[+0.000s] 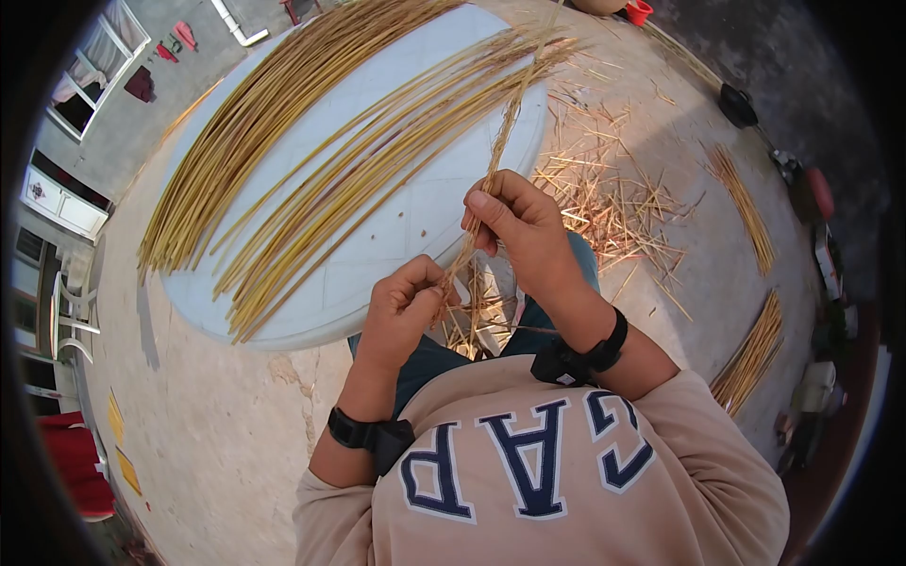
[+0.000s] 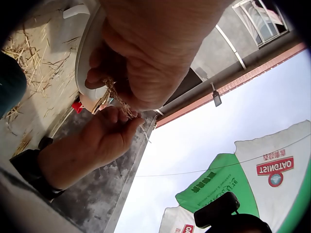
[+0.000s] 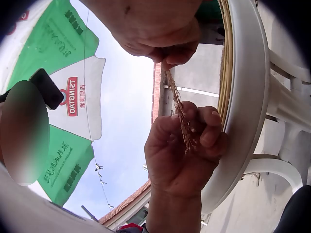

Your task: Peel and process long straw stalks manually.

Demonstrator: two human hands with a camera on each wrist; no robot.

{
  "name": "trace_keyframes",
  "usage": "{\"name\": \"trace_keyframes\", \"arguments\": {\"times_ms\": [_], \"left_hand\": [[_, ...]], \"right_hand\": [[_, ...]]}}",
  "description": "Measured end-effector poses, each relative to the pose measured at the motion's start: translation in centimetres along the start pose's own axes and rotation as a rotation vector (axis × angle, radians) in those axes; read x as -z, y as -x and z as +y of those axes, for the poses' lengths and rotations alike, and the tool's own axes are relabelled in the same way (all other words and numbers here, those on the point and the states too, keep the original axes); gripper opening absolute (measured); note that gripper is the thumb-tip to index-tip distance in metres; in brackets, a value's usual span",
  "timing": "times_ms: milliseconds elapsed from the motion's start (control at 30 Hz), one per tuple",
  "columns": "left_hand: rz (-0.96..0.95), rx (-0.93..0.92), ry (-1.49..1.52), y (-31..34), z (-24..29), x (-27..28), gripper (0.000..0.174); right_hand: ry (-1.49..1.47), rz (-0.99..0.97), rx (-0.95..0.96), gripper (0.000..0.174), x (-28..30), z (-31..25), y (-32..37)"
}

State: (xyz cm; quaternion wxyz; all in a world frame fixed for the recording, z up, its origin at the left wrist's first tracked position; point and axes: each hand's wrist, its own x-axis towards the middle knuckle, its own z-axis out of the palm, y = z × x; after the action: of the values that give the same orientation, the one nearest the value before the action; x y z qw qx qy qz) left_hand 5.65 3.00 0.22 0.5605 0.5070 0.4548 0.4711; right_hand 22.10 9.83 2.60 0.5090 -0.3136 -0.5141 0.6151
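My right hand (image 1: pixel 524 231) pinches a thin dry straw stalk (image 1: pixel 511 118) that slants up over the table's right edge. Just below and to the left, my left hand (image 1: pixel 406 311) curls its fingers round the lower, seedy end of the straw. In the right wrist view the brown, tufted seed head (image 3: pixel 181 116) runs from the right fingertips down into the left hand's palm. The left wrist view has the frayed straw (image 2: pixel 114 94) between both hands, partly hidden by the fingers.
On the white table (image 1: pixel 359 292) lie a thick bundle of long stalks (image 1: pixel 255 123) and a looser row of stalks (image 1: pixel 349 179). Broken straw (image 1: pixel 613 203) litters the ground at the right, near two small stalk bundles. A white chair (image 1: pixel 74 316) stands far left.
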Motion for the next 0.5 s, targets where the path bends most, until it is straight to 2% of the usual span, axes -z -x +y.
{"name": "trace_keyframes", "arguments": {"times_ms": [100, 267, 500], "left_hand": [[-0.031, -0.001, -0.028, 0.0, 0.0, 0.1, 0.014], [-0.010, 0.005, 0.142, 0.0, 0.8, -0.8, 0.018], [-0.066, -0.001, 0.068, -0.1, 0.2, -0.5, 0.012]], "right_hand": [[-0.002, 0.002, 0.002, 0.017, 0.1, -0.3, -0.2], [-0.007, -0.012, -0.011, 0.016, 0.3, -0.1, -0.2], [0.020, -0.049, -0.015, 0.019, -0.1, 0.1, 0.1]]}}
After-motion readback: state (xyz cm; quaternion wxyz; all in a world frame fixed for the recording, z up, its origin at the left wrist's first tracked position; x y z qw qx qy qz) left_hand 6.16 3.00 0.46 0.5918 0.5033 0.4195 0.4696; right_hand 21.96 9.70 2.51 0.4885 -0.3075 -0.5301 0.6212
